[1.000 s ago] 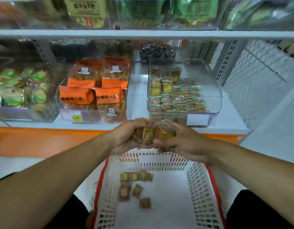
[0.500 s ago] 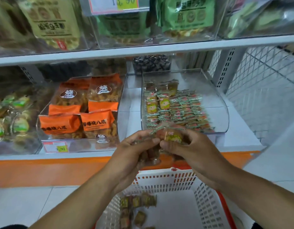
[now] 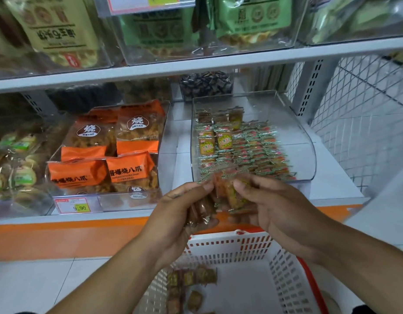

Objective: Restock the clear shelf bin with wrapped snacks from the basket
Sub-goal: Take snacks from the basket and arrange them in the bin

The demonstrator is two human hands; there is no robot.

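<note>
- My left hand [image 3: 184,214] and right hand [image 3: 273,207] have come up from the basket [image 3: 286,275], both squeezing a bunch of wrapped snacks [image 3: 220,196].
- The clear bin [image 3: 304,141] is now just ahead, so I think dropping them in comes next.

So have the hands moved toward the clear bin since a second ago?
Yes. Both hands, holding the wrapped snacks, have risen from the basket rim to the clear bin's front edge.

My white slotted basket [image 3: 252,248] has a red rim; wrapped snacks [image 3: 223,141] show yellow-green labels with green-and-red edges; left packs [image 3: 130,167] are orange; shelf trim [image 3: 60,236] orange.
</note>
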